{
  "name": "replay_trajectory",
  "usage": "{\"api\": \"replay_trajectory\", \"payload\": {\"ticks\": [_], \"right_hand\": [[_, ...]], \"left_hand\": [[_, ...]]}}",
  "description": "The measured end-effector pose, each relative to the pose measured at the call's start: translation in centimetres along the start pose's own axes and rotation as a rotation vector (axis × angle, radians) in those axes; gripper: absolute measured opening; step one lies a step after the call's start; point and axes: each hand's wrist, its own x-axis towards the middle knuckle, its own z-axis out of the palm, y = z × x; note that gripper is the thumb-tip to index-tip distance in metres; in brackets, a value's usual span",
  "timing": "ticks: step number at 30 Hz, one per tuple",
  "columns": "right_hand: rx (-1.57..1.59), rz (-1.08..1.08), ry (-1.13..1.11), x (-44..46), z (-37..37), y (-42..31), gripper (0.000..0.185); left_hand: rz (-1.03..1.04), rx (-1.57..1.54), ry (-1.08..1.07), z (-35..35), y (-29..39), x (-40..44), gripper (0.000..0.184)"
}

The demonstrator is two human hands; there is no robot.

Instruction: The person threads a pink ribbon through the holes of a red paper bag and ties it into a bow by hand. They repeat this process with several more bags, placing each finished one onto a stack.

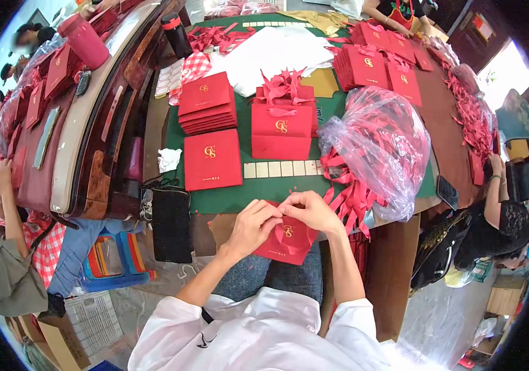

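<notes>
A small red paper gift bag (pixel 288 237) with gold lettering rests at my lap by the table's front edge. A loop of red ribbon (pixel 279 237) hangs over its front. My left hand (pixel 254 224) is closed in a pinch on the ribbon at the bag's top left. From the other side, my right hand (pixel 309 212) pinches at the bag's top edge, its fingertips close to the left ones; exactly what lies between them is partly hidden. Ahead stands a finished-looking bag with ribbon handles (pixel 282 131), beside a stack of flat red bags (pixel 207 102) and another red bag pile (pixel 212 159).
A clear plastic bag of red ribbons (pixel 380 148) lies to the right on the green mat (pixel 215 201). Crumpled tissue (pixel 169 160) and a black pouch (pixel 172 222) are at left. More red bags (pixel 369 66) stand far right. Other people sit at both sides.
</notes>
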Motion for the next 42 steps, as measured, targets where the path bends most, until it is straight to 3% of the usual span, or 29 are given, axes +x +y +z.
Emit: {"api": "replay_trajectory", "payload": {"ticks": [2, 6, 10, 12, 13, 15, 16, 19, 26, 32, 35, 37, 42], "right_hand": [[-0.035, 0.098, -0.032, 0.3, 0.1, -0.5, 0.016], [-0.089, 0.064, 0.091, 1.2, 1.0, 1.4, 0.017], [-0.046, 0.156, 0.454, 2.5, 0.7, 1.5, 0.026], [-0.11, 0.101, 0.487, 2.4, 0.5, 1.2, 0.025], [-0.112, 0.099, 0.488, 2.5, 0.4, 1.7, 0.025], [-0.389, -0.244, 0.69, 2.6, 0.2, 2.5, 0.025], [-0.391, -0.247, 0.687, 2.3, 0.0, 2.3, 0.025], [-0.465, 0.033, 0.575, 1.0, -0.2, 0.3, 0.022], [-0.581, -0.018, 0.568, 2.0, 1.2, 1.9, 0.018], [-0.326, 0.021, 0.512, 1.0, 0.4, 1.7, 0.014], [-0.177, -0.001, 0.456, 1.2, 0.0, 2.8, 0.016], [-0.088, -0.004, 0.414, 1.2, 0.0, 2.7, 0.016], [0.162, -0.002, 0.303, 1.1, -0.1, 2.2, 0.014]], "left_hand": [[-0.001, 0.0, 0.007, -0.1, 0.0, 0.1, 0.012], [-0.027, -0.013, -0.013, -0.3, -0.2, 0.6, 0.011], [-0.085, -0.047, -0.066, -0.3, 0.4, 0.3, 0.012], [-0.288, -0.08, -0.057, 0.0, 0.3, -0.1, 0.012], [-0.286, -0.081, -0.055, 0.2, -0.2, -0.3, 0.012], [-0.284, -0.12, 0.011, 0.6, -1.2, -0.4, 0.013], [-0.284, -0.12, 0.015, 0.6, -1.3, -0.3, 0.013], [-0.336, -0.058, 0.01, 0.7, -1.6, 0.2, 0.015], [-0.31, 0.293, -0.05, 2.4, -2.6, 3.6, 0.026], [-0.377, 0.293, -0.111, 3.5, -4.1, 3.8, 0.022], [-0.439, 0.126, -0.013, 3.7, -4.0, 3.6, 0.018], [-0.635, -0.261, -0.078, 3.3, -4.1, 3.5, 0.014], [-0.684, -0.61, -0.139, 2.7, -5.1, 3.6, 0.012]]}}
